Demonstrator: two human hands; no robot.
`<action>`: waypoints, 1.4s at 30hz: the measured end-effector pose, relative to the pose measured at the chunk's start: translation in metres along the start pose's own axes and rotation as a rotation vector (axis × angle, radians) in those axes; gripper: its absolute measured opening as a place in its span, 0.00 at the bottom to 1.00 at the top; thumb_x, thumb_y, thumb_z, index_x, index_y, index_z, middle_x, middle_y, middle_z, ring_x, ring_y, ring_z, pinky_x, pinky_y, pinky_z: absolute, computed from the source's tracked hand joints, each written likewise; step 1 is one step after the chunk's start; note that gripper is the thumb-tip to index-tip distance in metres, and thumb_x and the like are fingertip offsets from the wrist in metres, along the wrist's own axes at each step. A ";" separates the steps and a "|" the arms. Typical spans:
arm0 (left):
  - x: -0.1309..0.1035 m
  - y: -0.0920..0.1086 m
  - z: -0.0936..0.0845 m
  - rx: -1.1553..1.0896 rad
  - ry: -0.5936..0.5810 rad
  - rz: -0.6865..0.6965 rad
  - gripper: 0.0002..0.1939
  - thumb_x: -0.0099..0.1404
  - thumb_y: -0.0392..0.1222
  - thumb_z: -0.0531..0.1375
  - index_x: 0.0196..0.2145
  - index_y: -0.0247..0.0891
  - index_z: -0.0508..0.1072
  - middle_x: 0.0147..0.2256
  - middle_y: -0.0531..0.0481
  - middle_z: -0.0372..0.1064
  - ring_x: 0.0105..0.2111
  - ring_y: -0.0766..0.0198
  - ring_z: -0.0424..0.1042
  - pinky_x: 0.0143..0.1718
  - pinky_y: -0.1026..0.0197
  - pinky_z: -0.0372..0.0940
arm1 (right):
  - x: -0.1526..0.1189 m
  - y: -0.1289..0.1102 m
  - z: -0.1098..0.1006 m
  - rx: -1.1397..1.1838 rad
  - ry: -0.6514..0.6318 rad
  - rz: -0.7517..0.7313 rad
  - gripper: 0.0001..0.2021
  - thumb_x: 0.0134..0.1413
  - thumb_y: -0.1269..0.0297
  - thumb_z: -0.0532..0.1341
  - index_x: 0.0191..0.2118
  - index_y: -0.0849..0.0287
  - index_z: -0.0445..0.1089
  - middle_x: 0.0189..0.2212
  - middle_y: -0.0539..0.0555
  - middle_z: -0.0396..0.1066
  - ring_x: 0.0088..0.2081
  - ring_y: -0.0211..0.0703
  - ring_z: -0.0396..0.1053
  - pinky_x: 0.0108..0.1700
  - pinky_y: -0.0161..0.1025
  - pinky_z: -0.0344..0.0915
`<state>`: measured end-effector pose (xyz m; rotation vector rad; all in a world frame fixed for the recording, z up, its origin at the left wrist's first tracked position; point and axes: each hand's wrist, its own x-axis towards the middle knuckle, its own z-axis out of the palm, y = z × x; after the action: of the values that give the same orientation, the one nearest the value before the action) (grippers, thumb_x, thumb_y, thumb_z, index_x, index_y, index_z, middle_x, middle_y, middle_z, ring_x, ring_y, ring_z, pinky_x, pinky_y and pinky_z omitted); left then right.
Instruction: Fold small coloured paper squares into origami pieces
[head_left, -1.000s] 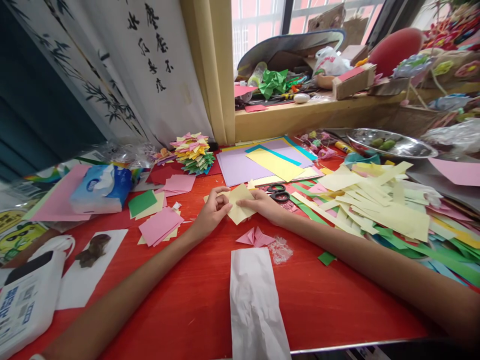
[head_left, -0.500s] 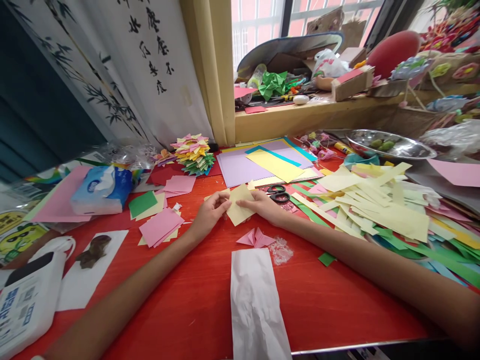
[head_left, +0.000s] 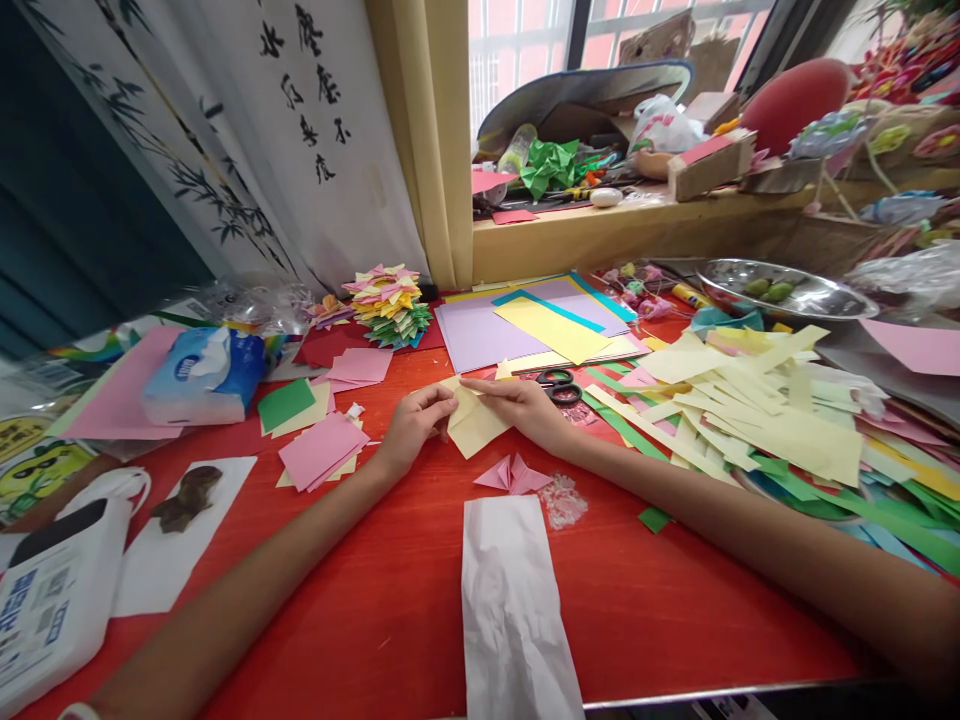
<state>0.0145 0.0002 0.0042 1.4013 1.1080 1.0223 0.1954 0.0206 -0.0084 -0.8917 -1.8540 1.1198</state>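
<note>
Between my hands, just above the red table, is a pale yellow square of paper (head_left: 475, 425). My left hand (head_left: 420, 422) pinches its left edge between thumb and fingers. Across its upper right part lies my right hand (head_left: 523, 408), fingers stretched together over the sheet and the thumb hidden. A folded pink paper piece (head_left: 513, 475) rests on the table just below the square. Black-handled scissors (head_left: 556, 385) lie behind my right hand, and a small heap of clear bits (head_left: 562, 502) sits beside the pink piece.
Loose pink squares (head_left: 322, 452) are stacked at left, near a tissue pack (head_left: 204, 375). A layered paper model (head_left: 388, 308) stands behind. Paper strips (head_left: 750, 400) cover the right side. A crumpled white paper (head_left: 510, 600) lies in front.
My right fingers have moved left and stretched over the top of the yellow square, whose lower corner now tilts toward me. My left hand has shifted slightly left, still pinching the paper.
</note>
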 end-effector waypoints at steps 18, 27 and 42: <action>0.001 -0.006 -0.001 0.339 0.116 0.152 0.12 0.59 0.49 0.54 0.29 0.37 0.67 0.28 0.53 0.63 0.28 0.68 0.61 0.27 0.68 0.58 | 0.005 0.002 -0.001 0.222 -0.070 0.075 0.20 0.52 0.56 0.55 0.50 0.57 0.66 0.43 0.53 0.70 0.44 0.41 0.66 0.47 0.38 0.60; 0.000 -0.003 0.000 0.415 0.110 0.197 0.12 0.60 0.48 0.53 0.30 0.38 0.69 0.28 0.53 0.66 0.29 0.67 0.62 0.28 0.68 0.57 | 0.006 0.001 -0.002 0.300 -0.171 0.151 0.22 0.50 0.54 0.56 0.49 0.60 0.68 0.39 0.54 0.72 0.41 0.42 0.68 0.44 0.38 0.62; 0.000 -0.007 0.000 0.380 0.154 0.193 0.11 0.59 0.48 0.54 0.36 0.40 0.67 0.29 0.53 0.66 0.28 0.68 0.65 0.27 0.67 0.57 | 0.007 0.002 -0.002 0.359 -0.190 0.178 0.22 0.48 0.54 0.58 0.47 0.61 0.69 0.36 0.53 0.73 0.40 0.42 0.69 0.42 0.38 0.63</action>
<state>0.0138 0.0009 -0.0025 1.7826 1.3511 1.1096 0.1943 0.0282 -0.0073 -0.7714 -1.6662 1.6360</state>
